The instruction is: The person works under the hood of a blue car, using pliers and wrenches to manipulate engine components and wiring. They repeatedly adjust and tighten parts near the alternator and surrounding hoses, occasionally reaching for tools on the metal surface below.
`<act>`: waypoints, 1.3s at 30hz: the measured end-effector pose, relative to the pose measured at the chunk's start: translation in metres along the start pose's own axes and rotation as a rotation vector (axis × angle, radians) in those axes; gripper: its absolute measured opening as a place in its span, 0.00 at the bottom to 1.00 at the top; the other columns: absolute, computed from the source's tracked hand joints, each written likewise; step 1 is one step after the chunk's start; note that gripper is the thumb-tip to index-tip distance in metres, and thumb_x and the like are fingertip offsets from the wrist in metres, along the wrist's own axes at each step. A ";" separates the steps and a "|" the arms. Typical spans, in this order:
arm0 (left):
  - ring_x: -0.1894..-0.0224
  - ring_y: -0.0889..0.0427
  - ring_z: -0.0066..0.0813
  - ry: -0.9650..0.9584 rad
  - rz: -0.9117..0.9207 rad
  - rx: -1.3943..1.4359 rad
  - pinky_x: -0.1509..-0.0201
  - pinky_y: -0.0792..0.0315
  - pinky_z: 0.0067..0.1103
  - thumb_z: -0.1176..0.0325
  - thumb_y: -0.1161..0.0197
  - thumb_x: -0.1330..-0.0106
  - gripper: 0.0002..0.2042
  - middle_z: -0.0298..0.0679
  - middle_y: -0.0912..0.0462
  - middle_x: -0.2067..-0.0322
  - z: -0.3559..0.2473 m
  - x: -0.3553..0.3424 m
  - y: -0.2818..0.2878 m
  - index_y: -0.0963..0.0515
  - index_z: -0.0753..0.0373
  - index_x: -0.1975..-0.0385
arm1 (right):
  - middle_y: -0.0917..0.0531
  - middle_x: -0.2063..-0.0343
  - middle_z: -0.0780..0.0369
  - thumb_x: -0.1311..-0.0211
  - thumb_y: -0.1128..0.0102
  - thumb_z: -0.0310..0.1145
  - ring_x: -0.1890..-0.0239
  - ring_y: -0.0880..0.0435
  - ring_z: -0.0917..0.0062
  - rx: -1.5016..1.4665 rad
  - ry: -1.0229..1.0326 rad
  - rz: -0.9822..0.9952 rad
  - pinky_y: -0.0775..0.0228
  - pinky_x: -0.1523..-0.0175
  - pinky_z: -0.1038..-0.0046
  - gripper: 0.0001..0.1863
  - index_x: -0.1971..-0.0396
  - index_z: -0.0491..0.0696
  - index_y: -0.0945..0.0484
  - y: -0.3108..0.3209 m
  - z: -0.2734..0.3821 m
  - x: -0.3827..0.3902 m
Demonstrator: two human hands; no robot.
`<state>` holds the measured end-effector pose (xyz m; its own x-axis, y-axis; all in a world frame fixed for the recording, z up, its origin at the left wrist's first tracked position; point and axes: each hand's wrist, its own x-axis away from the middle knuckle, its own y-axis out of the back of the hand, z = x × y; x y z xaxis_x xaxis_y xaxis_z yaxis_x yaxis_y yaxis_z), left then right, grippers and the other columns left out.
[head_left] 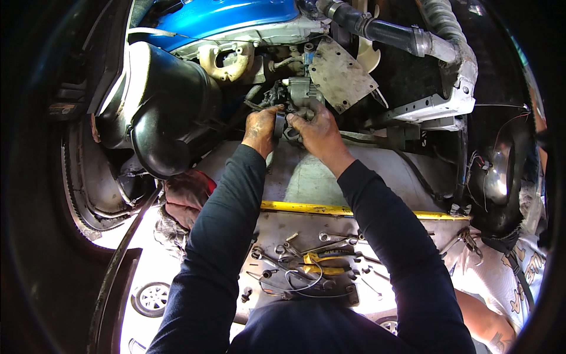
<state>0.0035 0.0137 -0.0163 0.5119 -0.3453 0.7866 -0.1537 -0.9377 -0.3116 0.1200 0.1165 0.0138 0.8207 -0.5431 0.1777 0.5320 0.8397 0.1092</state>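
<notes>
sitting between left hand (260,130) and right hand (320,131), a grey metal part (280,125) meets curled fingers (297,123); can't tell their grip.

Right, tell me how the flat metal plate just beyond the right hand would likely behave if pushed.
The plate would probably stay stiff: it looks like flat, straight-edged metal. It may be slightly slick, given the blotchy stains on its face. Whether it is fastened is unclear, so it might not budge.

Wrenches (271,259) were strewn across a grey surface (283,228). Yellow-handled pliers (327,271) were laid among them, and a thin looped cable (301,289) was draped nearby.
</notes>
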 end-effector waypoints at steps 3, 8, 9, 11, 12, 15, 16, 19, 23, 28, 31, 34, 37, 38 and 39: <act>0.66 0.14 0.37 -0.047 -0.003 -0.031 0.63 0.21 0.33 0.69 0.33 0.33 0.11 0.45 0.13 0.67 0.004 -0.006 0.007 0.18 0.72 0.60 | 0.12 0.63 0.54 0.36 0.35 0.33 0.60 0.12 0.64 0.105 0.173 0.078 0.22 0.51 0.67 0.09 0.63 0.42 0.15 0.004 0.007 -0.004; 0.61 0.13 0.36 -0.123 -0.013 -0.223 0.60 0.20 0.33 0.66 0.32 0.34 0.15 0.45 0.12 0.62 0.016 -0.037 0.027 0.17 0.70 0.54 | 0.12 0.64 0.49 0.36 0.37 0.34 0.58 0.14 0.51 0.482 0.405 0.008 0.23 0.51 0.58 0.11 0.64 0.40 0.15 -0.004 0.006 -0.013; 0.61 0.13 0.35 -0.215 0.001 -0.352 0.59 0.21 0.32 0.66 0.31 0.34 0.15 0.45 0.12 0.63 0.017 -0.041 0.031 0.17 0.70 0.54 | 0.13 0.65 0.49 0.36 0.37 0.34 0.59 0.15 0.49 0.518 0.401 -0.017 0.23 0.51 0.57 0.12 0.65 0.40 0.15 -0.007 0.005 -0.016; 0.61 0.14 0.33 -0.259 0.005 -0.522 0.58 0.21 0.31 0.66 0.31 0.35 0.14 0.43 0.13 0.64 0.016 -0.042 0.034 0.16 0.69 0.55 | 0.13 0.68 0.48 0.36 0.38 0.34 0.60 0.16 0.46 0.413 0.199 -0.051 0.24 0.52 0.55 0.12 0.67 0.39 0.16 -0.011 0.002 -0.021; 0.62 0.15 0.31 -0.318 0.054 -0.483 0.58 0.22 0.30 0.66 0.31 0.35 0.14 0.41 0.13 0.64 0.015 -0.040 0.033 0.16 0.68 0.54 | 0.13 0.69 0.47 0.36 0.38 0.33 0.61 0.16 0.45 0.354 0.136 -0.070 0.24 0.53 0.54 0.12 0.68 0.39 0.16 -0.011 0.001 -0.023; 0.67 0.18 0.25 -0.060 -0.014 -0.199 0.59 0.25 0.26 0.69 0.33 0.34 0.12 0.32 0.15 0.69 0.011 -0.023 0.021 0.15 0.61 0.52 | 0.14 0.73 0.52 0.33 0.36 0.39 0.69 0.15 0.57 -0.041 -0.180 -0.028 0.25 0.58 0.57 0.17 0.70 0.37 0.17 -0.014 0.003 -0.021; 0.68 0.19 0.26 -0.068 -0.074 -0.275 0.60 0.25 0.27 0.68 0.33 0.34 0.11 0.33 0.15 0.70 0.011 -0.015 0.016 0.15 0.63 0.54 | 0.14 0.74 0.54 0.32 0.35 0.40 0.71 0.16 0.62 -0.202 -0.299 -0.026 0.25 0.59 0.59 0.19 0.70 0.36 0.17 -0.015 0.005 -0.016; 0.73 0.19 0.32 -0.172 -0.030 -0.318 0.67 0.26 0.32 0.66 0.33 0.31 0.10 0.39 0.16 0.73 0.003 0.000 0.004 0.18 0.69 0.65 | 0.16 0.70 0.66 0.30 0.35 0.38 0.72 0.22 0.79 -0.016 -0.371 0.054 0.29 0.67 0.74 0.13 0.63 0.42 0.17 -0.012 0.009 0.010; 0.70 0.16 0.39 -0.079 -0.074 -0.097 0.63 0.22 0.33 0.69 0.34 0.31 0.09 0.45 0.15 0.69 -0.003 0.008 -0.003 0.18 0.71 0.64 | 0.16 0.66 0.65 0.30 0.35 0.35 0.68 0.18 0.79 -0.328 -0.561 0.181 0.25 0.64 0.73 0.09 0.57 0.46 0.19 -0.005 0.009 0.029; 0.70 0.15 0.38 -0.102 -0.111 -0.166 0.65 0.23 0.33 0.66 0.31 0.33 0.12 0.46 0.14 0.67 -0.003 0.012 -0.008 0.18 0.71 0.62 | 0.17 0.60 0.67 0.27 0.37 0.36 0.63 0.19 0.82 -0.358 -0.439 0.210 0.23 0.61 0.74 0.15 0.45 0.50 0.23 -0.017 0.008 0.029; 0.71 0.17 0.37 -0.112 -0.122 -0.222 0.65 0.23 0.33 0.67 0.31 0.34 0.12 0.45 0.15 0.68 -0.004 0.012 -0.008 0.18 0.72 0.63 | 0.17 0.63 0.67 0.26 0.37 0.38 0.65 0.21 0.83 -0.335 -0.349 0.159 0.25 0.64 0.75 0.14 0.46 0.51 0.21 -0.020 0.008 0.027; 0.71 0.19 0.36 -0.157 -0.087 -0.182 0.64 0.25 0.33 0.68 0.29 0.36 0.13 0.45 0.15 0.69 -0.002 0.010 -0.005 0.19 0.74 0.65 | 0.18 0.65 0.67 0.26 0.37 0.38 0.66 0.22 0.83 -0.320 -0.478 0.201 0.27 0.65 0.75 0.12 0.49 0.51 0.20 -0.011 0.006 0.027; 0.69 0.19 0.34 -0.189 -0.104 -0.202 0.61 0.25 0.30 0.69 0.30 0.36 0.12 0.43 0.15 0.66 -0.001 0.004 -0.002 0.19 0.74 0.64 | 0.20 0.67 0.67 0.26 0.38 0.41 0.68 0.23 0.80 -0.248 -0.714 0.268 0.27 0.65 0.72 0.10 0.57 0.50 0.20 -0.003 0.002 0.030; 0.69 0.19 0.34 -0.177 -0.077 -0.137 0.62 0.24 0.31 0.70 0.30 0.35 0.11 0.44 0.15 0.66 -0.001 0.003 0.000 0.19 0.74 0.64 | 0.21 0.67 0.67 0.27 0.38 0.41 0.68 0.24 0.79 -0.228 -0.753 0.256 0.27 0.65 0.71 0.10 0.59 0.50 0.20 -0.003 0.001 0.028; 0.69 0.18 0.34 -0.162 -0.055 -0.077 0.63 0.24 0.31 0.70 0.31 0.35 0.11 0.44 0.15 0.66 -0.001 0.002 0.000 0.19 0.73 0.63 | 0.22 0.66 0.66 0.27 0.39 0.41 0.68 0.24 0.77 -0.203 -0.810 0.234 0.26 0.64 0.70 0.10 0.60 0.50 0.21 -0.004 -0.001 0.024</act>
<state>0.0034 0.0129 -0.0144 0.6496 -0.2881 0.7036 -0.1828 -0.9575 -0.2233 0.1377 0.0996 0.0170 0.5534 -0.1211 0.8241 0.4583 0.8704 -0.1799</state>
